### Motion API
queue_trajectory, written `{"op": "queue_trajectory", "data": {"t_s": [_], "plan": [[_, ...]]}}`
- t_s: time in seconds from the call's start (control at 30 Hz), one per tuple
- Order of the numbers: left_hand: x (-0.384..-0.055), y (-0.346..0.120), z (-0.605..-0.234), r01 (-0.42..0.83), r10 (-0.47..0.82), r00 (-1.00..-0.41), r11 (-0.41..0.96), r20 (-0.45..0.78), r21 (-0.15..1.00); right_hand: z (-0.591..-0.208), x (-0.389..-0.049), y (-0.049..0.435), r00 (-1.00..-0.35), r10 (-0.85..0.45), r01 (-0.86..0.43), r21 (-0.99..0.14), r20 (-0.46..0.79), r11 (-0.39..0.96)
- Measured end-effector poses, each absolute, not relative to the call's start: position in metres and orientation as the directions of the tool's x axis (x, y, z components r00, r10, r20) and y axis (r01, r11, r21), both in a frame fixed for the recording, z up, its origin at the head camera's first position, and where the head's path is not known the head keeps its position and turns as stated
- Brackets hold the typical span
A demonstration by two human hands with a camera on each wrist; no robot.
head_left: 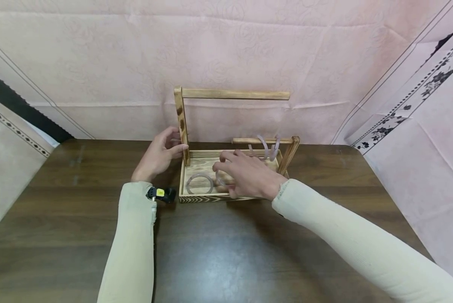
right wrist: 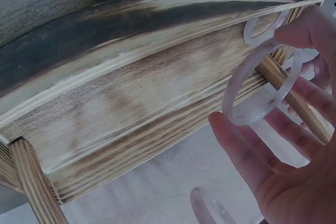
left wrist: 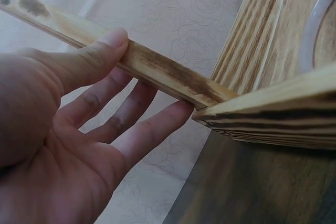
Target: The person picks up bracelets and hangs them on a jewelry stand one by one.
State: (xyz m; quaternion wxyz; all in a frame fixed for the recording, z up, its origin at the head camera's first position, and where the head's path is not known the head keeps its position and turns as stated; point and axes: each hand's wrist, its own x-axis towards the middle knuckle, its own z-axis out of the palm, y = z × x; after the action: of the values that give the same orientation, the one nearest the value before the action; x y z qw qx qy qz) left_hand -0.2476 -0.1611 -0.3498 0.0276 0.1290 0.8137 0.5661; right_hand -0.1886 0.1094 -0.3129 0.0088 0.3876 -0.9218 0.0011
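Observation:
A wooden stand has a shallow tray (head_left: 203,199), a tall post (head_left: 179,113) with a long top bar (head_left: 235,94), and a short post (head_left: 289,155) with a lower bar (head_left: 243,140). With thumb and fingers, my left hand (head_left: 159,153) grips the tall post near its foot. My right hand (head_left: 247,173) holds a translucent pale bangle (right wrist: 231,95) over the tray, pinched between thumb and fingertips. Another bangle (head_left: 212,184) lies in the tray's left part. Several bangles (head_left: 265,148) hang on the lower bar, partly behind the right hand.
The stand is on a dark wooden table (head_left: 211,252), near its far edge. A pink patterned cloth (head_left: 226,50) hangs behind it. A black device with a yellow label (head_left: 160,193) is at the left wrist.

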Motion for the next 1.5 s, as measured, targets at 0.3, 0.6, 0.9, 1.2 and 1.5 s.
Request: {"op": "queue_trajectory", "data": {"t_s": [0.3, 0.6, 0.9, 1.2, 1.5], "plan": [[-0.247, -0.161, -0.349, 0.180, 0.242, -0.965, 0.320, 0.104, 0.930, -0.317, -0.184, 0.113, -0.670, -0.736, -0.739, 0.016, 0.097, 0.674], [-0.246, -0.162, -0.349, 0.171, 0.237, -0.967, 0.330, 0.094, 0.928, -0.319, -0.178, 0.114, -0.653, -0.746, -0.750, 0.024, 0.131, 0.661], [-0.246, -0.160, -0.348, 0.176, 0.241, -0.965, 0.320, 0.100, 0.931, -0.316, -0.177, 0.115, -0.647, -0.742, -0.751, 0.019, 0.173, 0.660], [-0.246, -0.161, -0.348, 0.175, 0.241, -0.966, 0.322, 0.099, 0.930, -0.313, -0.176, 0.117, -0.640, -0.733, -0.750, 0.024, 0.231, 0.661], [-0.246, -0.161, -0.350, 0.177, 0.241, -0.965, 0.321, 0.101, 0.930, -0.314, -0.173, 0.117, -0.624, -0.733, -0.760, 0.008, 0.271, 0.650]]}}
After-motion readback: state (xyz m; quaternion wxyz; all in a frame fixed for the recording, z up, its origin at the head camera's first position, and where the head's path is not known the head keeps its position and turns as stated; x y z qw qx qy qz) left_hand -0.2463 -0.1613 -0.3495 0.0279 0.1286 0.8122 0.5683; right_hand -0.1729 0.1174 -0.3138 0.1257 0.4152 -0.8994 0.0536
